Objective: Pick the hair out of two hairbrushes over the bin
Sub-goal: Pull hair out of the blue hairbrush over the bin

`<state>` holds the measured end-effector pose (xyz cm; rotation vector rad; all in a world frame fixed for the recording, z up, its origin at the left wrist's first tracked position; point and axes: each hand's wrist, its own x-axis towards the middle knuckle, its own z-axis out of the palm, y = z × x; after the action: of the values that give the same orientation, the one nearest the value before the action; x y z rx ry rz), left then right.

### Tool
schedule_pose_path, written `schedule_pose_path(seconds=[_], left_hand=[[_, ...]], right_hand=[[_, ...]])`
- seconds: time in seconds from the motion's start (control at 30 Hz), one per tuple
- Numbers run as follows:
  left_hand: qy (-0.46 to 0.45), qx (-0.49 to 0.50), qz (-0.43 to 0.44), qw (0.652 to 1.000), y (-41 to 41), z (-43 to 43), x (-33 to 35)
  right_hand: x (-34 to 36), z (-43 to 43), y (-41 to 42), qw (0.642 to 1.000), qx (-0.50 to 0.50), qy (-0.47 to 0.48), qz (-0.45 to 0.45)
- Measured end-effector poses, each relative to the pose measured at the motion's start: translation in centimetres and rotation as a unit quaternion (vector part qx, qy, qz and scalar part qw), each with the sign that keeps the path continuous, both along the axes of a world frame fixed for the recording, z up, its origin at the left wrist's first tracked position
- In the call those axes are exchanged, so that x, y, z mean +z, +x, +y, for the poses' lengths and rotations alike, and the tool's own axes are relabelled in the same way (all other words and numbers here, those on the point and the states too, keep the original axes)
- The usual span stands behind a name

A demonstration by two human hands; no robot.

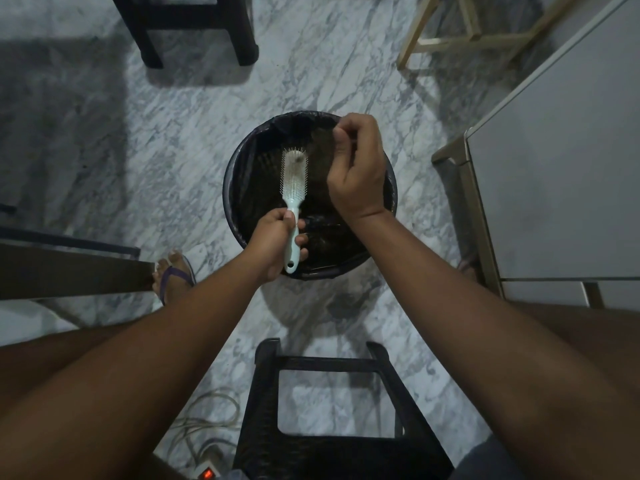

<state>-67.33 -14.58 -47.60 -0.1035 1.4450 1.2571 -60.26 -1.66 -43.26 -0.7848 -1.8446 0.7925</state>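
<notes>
My left hand (277,242) grips the handle of a pale mint hairbrush (293,188), bristles up, over a round bin (239,174) lined with a black bag. A tuft of hair still sits near the brush's far end. My right hand (356,168) hovers to the right of the brush head above the bin, fingers pinched together; faint strands of hair seem to hang from them, too thin to be sure. Only one hairbrush is in view.
A black plastic stool (332,410) stands between my knees, another dark stool (194,26) beyond the bin. A grey cabinet (561,168) is on the right, a wooden frame (464,32) at back right. Cables and a power strip (207,469) lie on the marble floor.
</notes>
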Motion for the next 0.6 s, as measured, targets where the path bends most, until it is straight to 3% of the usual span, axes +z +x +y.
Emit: schedule_pose_path(seconds=[0.1,0.17,0.23,0.27,0.3,0.37,0.43,0.6], left_hand=[[-0.007,0.012,0.006,1.0,-0.3,-0.1,0.0],[-0.005,0.013,0.012,1.0,-0.5,-0.2,0.0],[0.0,0.007,0.017,1.0,-0.5,-0.2,0.0],[0.003,0.003,0.02,1.0,-0.5,-0.3,0.1],[0.005,-0.001,0.023,1.0,-0.4,-0.2,0.1],[0.009,-0.007,0.028,1.0,-0.2,-0.2,0.2],[0.013,-0.015,0.029,0.999,0.0,-0.2,0.3],[0.024,-0.029,0.025,0.999,0.3,0.0,0.6]], right_hand=[[-0.4,0.1,0.6,0.999,-0.015,-0.006,-0.028],[-1.0,0.8,0.9,0.972,0.014,-0.066,-0.225],[-1.4,1.2,1.3,0.846,0.04,-0.191,-0.495],[-1.6,1.3,1.3,0.8,0.048,-0.237,-0.549],[-1.6,1.3,1.3,0.8,0.058,-0.257,-0.539],[-1.7,0.8,0.8,0.874,0.083,-0.247,-0.411],[-1.8,0.2,-0.1,0.918,0.11,-0.206,-0.321],[-2.9,0.5,-1.7,0.922,0.115,-0.131,-0.346]])
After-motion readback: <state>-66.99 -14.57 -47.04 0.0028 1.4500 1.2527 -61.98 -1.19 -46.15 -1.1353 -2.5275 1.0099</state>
